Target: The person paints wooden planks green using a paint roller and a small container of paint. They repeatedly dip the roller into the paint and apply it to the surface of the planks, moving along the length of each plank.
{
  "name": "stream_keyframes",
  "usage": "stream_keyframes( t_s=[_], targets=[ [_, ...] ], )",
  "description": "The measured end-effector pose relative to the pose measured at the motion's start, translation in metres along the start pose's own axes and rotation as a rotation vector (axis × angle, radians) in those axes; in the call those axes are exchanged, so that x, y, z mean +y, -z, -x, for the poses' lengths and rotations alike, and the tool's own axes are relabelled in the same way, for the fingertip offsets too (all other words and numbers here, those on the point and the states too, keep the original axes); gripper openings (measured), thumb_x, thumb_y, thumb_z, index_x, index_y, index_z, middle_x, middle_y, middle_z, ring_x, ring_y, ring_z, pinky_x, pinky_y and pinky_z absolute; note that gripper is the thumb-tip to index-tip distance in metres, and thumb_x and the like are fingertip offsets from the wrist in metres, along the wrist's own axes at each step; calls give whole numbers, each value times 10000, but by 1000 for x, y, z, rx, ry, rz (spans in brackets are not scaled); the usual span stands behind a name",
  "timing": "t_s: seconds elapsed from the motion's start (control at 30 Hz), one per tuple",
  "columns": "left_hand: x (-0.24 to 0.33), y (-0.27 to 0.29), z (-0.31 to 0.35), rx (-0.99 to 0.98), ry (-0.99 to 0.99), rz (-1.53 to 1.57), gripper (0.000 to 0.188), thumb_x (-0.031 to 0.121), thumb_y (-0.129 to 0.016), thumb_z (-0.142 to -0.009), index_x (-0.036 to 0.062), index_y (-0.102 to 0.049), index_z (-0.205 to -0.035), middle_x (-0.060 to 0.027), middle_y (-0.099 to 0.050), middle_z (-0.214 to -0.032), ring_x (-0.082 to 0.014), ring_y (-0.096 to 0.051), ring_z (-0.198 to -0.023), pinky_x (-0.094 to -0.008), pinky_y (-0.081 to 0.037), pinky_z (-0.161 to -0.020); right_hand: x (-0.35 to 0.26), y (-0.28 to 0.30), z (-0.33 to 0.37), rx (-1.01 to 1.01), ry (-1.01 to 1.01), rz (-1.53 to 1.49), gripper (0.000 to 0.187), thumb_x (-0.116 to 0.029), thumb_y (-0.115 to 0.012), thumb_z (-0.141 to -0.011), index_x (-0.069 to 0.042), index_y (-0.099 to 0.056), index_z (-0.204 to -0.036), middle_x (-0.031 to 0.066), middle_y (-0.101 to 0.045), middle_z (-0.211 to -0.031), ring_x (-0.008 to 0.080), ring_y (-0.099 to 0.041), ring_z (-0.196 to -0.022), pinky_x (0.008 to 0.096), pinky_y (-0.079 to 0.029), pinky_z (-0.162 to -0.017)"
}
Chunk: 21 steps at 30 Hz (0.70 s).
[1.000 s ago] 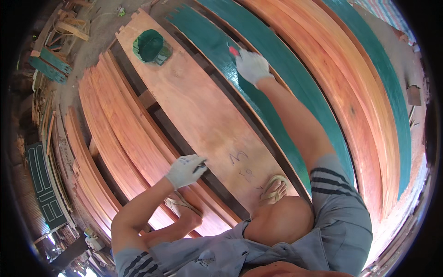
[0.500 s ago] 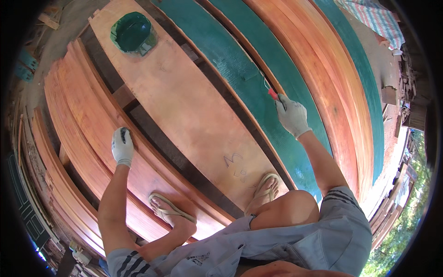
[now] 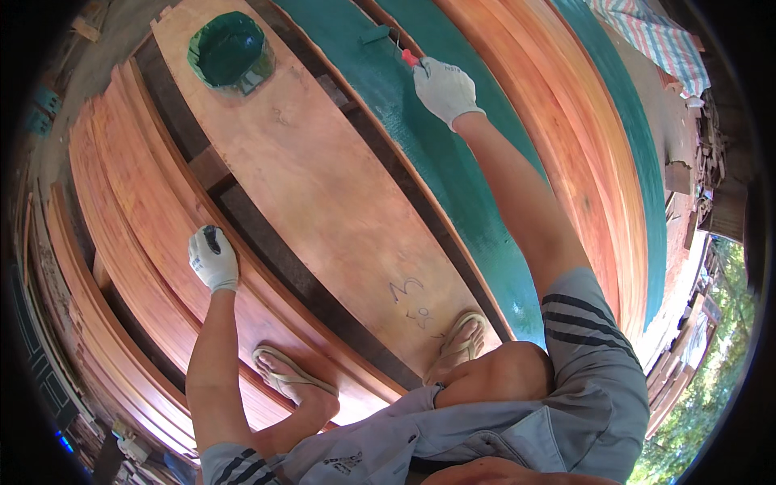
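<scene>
While gripping the red handle (image 3: pixel 410 57) of a paint roller (image 3: pixel 375 34) in the gloved right hand (image 3: pixel 446 89), with fingers wrapped round it, reaches well forward over a green-coated board (image 3: pixel 465 202). Has the roller head at the far part of that board, near its right edge, without clear evidence of contact. Has the left hand (image 3: pixel 213 263), gloved too, curled into a loose fist over the reddish boards (image 3: pixel 145 202), with a dark patch showing at the fingers; unable to make out any thing inside the curl, or to judge touching from hovering. Between the hands, faces a pale bare board (image 3: pixel 323 186) with dark scribbled marks (image 3: pixel 404 289) near its closer end and, on its far part, an upright bucket (image 3: pixel 259 74) of dark green paint (image 3: pixel 230 48). Squats with the right foot (image 3: pixel 462 346) on the pale board and the left foot (image 3: pixel 283 373) on the reddish ones, both in sandals. Farther right, past a second green board (image 3: pixel 432 32), has bare orange-brown boards (image 3: pixel 566 137) alongside, then another green board (image 3: pixel 643 153); beyond, a striped cloth (image 3: pixel 663 44) at upper right and sunlit greenery (image 3: pixel 703 420) at lower right.
</scene>
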<state>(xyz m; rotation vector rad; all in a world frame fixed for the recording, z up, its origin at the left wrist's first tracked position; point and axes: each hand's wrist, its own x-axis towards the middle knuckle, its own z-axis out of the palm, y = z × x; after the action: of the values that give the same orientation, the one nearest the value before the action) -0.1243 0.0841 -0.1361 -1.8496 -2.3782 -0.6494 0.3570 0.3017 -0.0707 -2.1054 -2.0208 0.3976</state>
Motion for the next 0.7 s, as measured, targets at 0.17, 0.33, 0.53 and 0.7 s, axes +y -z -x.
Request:
stream_keyframes(
  t_s=[0.17, 0.33, 0.53, 0.7],
  targets=[
    [4, 5, -2, -20, -5, -16, 119, 185, -673, -944, 90, -689, -1014, -121, -662, -980, -345, -652, -927, -474, -523, -815, 11, 1, 12, -31, -18, -6, 349, -358, -458, -1040, -114, -701, -1094, 176, -753, -1049, 412, -703, -1010, 516, -545, -886],
    [4, 4, 0, -22, 11, -18, 131, 188, -678, -949, 82, -685, -1026, -123, -660, -984, -346, -653, -926, -470, -524, -814, 21, 3, 35, -59, -53, -22, 334, -364, -475, -1035, -121, -699, -1080, 183, -748, -1023, 420, -700, -987, 525, -539, -864],
    [4, 2, 0, -27, 16, -18, 146, 200, -678, -953, 80, -684, -1036, -123, -667, -998, -346, -653, -944, -467, -522, -834, 36, 7, 64, -67, -54, -18, 331, -366, -480, -1039, -117, -694, -1082, 186, -751, -983, 412, -711, -950, 521, -546, -840],
    [4, 4, -1, -40, 26, -34, 166, 217, -670, -962, 76, -686, -1048, -126, -670, -1024, -343, -657, -968, -458, -524, -854, 50, 16, 96, -102, -73, 10, 326, -364, -471, -1047, -117, -682, -1075, 192, -754, -938, 407, -722, -913, 519, -557, -815]
  ],
)
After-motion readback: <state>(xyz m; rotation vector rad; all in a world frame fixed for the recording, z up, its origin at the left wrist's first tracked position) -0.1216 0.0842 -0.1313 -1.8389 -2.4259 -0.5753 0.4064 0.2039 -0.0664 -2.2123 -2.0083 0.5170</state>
